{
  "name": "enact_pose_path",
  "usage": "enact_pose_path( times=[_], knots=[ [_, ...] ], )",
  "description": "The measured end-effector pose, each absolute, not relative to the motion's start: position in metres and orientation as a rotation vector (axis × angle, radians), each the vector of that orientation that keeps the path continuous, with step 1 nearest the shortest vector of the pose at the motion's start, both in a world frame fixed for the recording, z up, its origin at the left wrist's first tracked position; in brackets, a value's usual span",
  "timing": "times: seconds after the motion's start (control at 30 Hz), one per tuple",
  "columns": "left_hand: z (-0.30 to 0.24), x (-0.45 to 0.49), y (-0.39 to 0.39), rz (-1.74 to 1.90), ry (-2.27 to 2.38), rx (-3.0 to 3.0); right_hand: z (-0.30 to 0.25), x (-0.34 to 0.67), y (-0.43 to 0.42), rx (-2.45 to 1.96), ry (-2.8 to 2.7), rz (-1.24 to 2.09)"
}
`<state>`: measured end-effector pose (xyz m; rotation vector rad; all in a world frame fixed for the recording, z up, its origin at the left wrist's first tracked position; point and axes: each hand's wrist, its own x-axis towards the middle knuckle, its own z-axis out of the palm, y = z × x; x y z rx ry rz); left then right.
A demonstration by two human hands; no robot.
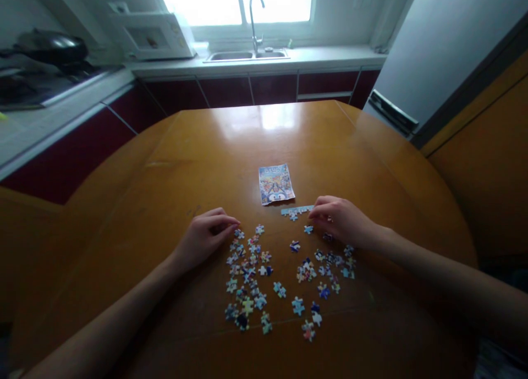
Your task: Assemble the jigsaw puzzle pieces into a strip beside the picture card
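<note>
My left hand (208,231) rests at the left edge of a spread of loose jigsaw puzzle pieces (248,270). Its thumb and fingers are closed together just above one puzzle piece (239,234); whether anything is between the fingertips is hidden. Farther right, my right hand (340,220) pinches at the right end of a short joined puzzle strip (295,210), whose far edge is straight and pale blue. The fingers cover that end, with a puzzle piece apparently under the fingertips. Just below them lies a loose blue piece (308,230). More pieces (325,269) lie near my right wrist.
A small printed picture sheet (276,185) lies beyond the strip on the wooden table (198,148). Past the table are a counter with a sink (231,55), a microwave (150,35) and a pan on a stove (51,46). A fridge (445,49) stands at the right.
</note>
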<state>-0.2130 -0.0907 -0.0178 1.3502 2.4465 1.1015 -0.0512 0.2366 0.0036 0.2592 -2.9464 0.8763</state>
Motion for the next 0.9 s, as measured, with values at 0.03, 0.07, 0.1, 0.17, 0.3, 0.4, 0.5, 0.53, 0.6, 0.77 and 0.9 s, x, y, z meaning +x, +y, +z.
enact_pose_path(
  times=[0.03,0.07,0.1,0.17,0.3,0.4,0.5,0.53,0.6,0.77,0.9],
  knots=[
    [-0.018,-0.213,-0.091,1.097,2.443,1.351,0.003,-0.048,0.238,0.267,-2.956,0.889],
    [-0.018,-0.213,-0.091,1.090,2.441,1.350,0.002,-0.045,0.239,0.280,-2.958,0.903],
    [-0.018,-0.213,-0.091,1.083,2.441,1.347,0.001,-0.043,0.239,0.295,-2.961,0.917],
    [-0.017,-0.213,-0.090,1.073,2.444,1.339,-0.001,-0.041,0.239,0.327,-2.965,0.938],
    [-0.016,-0.213,-0.089,1.073,2.446,1.327,-0.003,-0.044,0.238,0.341,-2.983,0.973],
    [-0.016,-0.214,-0.089,1.061,2.452,1.308,-0.005,-0.046,0.239,0.336,-2.979,0.989],
    [-0.012,-0.214,-0.088,1.074,2.465,1.286,-0.006,-0.046,0.242,0.370,-2.958,0.990],
    [-0.010,-0.214,-0.088,1.084,2.466,1.283,-0.006,-0.046,0.242,0.371,-2.944,0.995],
    [-0.004,-0.213,-0.086,1.094,2.474,1.287,-0.004,-0.044,0.241,0.305,-2.920,0.992],
    [0.015,-0.210,-0.070,1.044,2.429,1.426,0.002,-0.040,0.226,-0.033,-3.003,0.728],
    [0.019,-0.211,-0.040,1.105,2.317,1.566,-0.001,-0.041,0.217,0.020,-3.037,0.663]
  ],
)
